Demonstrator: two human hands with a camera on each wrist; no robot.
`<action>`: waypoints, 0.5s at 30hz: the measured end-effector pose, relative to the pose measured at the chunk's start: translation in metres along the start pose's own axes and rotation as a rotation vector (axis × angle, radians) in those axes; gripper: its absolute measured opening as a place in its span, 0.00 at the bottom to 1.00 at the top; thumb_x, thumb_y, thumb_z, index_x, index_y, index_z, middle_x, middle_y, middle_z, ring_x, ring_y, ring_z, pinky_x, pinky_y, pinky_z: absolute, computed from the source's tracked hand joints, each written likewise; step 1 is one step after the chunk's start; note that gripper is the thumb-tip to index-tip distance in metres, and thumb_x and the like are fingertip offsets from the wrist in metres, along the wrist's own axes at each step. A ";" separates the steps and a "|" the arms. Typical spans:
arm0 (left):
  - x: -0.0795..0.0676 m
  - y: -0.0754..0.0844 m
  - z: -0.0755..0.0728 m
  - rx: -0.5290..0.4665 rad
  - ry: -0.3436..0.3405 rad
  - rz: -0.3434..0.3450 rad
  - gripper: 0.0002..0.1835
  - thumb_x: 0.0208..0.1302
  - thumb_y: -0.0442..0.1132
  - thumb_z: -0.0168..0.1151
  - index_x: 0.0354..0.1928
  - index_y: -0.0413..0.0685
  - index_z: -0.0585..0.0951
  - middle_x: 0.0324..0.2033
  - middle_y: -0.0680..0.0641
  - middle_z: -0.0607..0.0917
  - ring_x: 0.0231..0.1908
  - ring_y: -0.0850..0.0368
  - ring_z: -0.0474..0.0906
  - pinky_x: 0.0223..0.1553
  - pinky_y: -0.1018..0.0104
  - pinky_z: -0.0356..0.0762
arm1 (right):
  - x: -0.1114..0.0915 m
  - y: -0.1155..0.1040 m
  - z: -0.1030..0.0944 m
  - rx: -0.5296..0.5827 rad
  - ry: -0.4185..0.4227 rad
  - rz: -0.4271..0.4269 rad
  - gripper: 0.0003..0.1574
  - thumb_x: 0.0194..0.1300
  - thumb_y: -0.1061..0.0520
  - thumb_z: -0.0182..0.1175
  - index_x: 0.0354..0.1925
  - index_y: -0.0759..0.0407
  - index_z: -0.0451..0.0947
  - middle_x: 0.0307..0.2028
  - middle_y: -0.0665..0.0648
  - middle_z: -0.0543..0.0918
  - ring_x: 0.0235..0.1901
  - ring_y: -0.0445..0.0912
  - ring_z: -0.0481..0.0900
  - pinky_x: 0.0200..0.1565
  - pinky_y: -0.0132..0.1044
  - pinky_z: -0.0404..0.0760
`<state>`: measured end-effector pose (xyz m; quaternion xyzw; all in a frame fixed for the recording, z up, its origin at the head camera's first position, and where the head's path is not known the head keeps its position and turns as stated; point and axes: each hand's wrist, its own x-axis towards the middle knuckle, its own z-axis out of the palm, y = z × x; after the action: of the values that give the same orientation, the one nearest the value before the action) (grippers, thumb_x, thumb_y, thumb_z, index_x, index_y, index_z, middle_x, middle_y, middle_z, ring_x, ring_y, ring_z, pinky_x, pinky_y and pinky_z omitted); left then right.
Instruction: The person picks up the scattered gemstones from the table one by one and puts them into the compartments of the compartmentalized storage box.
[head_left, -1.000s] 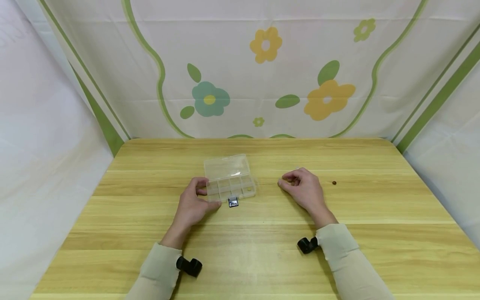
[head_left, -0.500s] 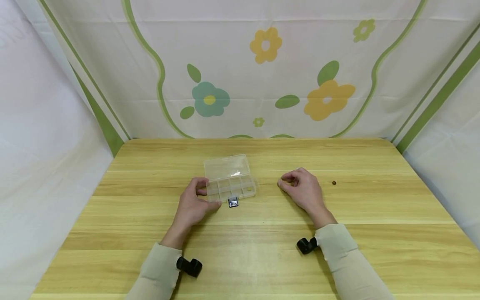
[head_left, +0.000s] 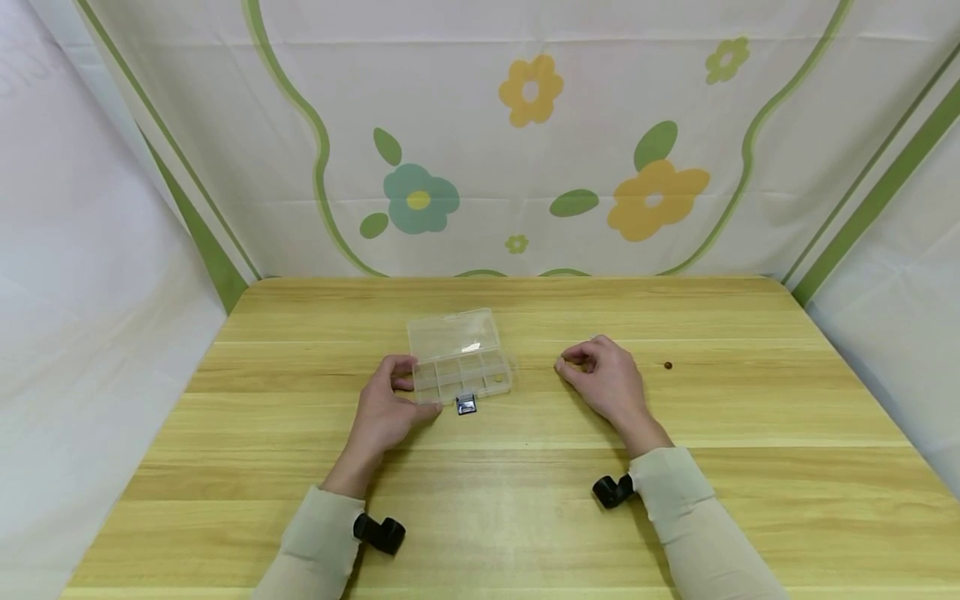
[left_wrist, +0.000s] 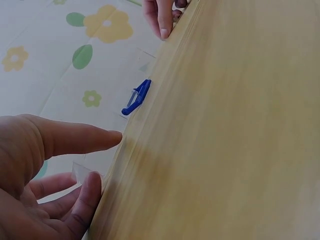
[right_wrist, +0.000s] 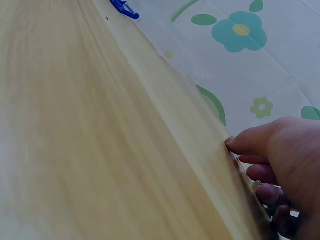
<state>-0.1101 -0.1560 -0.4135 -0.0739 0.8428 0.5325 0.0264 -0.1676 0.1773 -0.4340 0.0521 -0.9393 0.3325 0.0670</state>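
A clear plastic compartment box (head_left: 450, 371) lies on the table with its hinged lid (head_left: 453, 335) folded back. My left hand (head_left: 386, 408) grips its left end, the thumb at the front edge and the fingers round the side. A blue latch (left_wrist: 136, 97) hangs at its front, and a small yellowish bead (head_left: 498, 378) sits in the right front compartment. To the right, my right hand (head_left: 606, 379) has thumb and forefinger tips together at the tabletop; I cannot tell what is between them. Beside its curled fingers shows a small pale round thing (right_wrist: 257, 184).
A small dark brown bead (head_left: 668, 365) lies on the wooden table (head_left: 487, 517) right of my right hand. White flowered cloth (head_left: 480, 150) hangs behind the far edge, with white cloth on both sides. Black wrist cameras (head_left: 381, 533) sit at both cuffs.
The right thumb and forefinger tips have closed slightly together, and the right forearm has shifted a touch left. My left hand and the box have stayed put.
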 end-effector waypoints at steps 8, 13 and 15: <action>0.000 0.000 0.000 -0.012 0.000 0.002 0.42 0.54 0.27 0.82 0.71 0.44 0.73 0.66 0.39 0.79 0.60 0.43 0.76 0.49 0.61 0.81 | 0.000 0.002 0.001 -0.002 0.019 -0.023 0.12 0.71 0.44 0.72 0.44 0.49 0.92 0.39 0.51 0.85 0.34 0.45 0.77 0.39 0.41 0.75; 0.000 0.000 0.001 -0.008 0.002 0.003 0.42 0.54 0.27 0.82 0.71 0.44 0.73 0.66 0.39 0.79 0.60 0.43 0.76 0.49 0.62 0.80 | 0.000 0.002 0.001 0.003 0.023 -0.021 0.12 0.71 0.45 0.72 0.43 0.49 0.91 0.39 0.51 0.85 0.34 0.45 0.77 0.39 0.40 0.75; 0.000 0.000 0.001 -0.003 0.003 0.004 0.42 0.54 0.27 0.82 0.71 0.44 0.73 0.66 0.39 0.79 0.60 0.43 0.76 0.48 0.62 0.80 | 0.000 0.001 0.001 0.008 0.027 -0.017 0.12 0.71 0.45 0.72 0.43 0.50 0.91 0.39 0.51 0.85 0.34 0.46 0.77 0.39 0.40 0.74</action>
<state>-0.1103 -0.1553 -0.4136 -0.0732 0.8422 0.5336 0.0239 -0.1683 0.1778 -0.4352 0.0560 -0.9364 0.3364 0.0825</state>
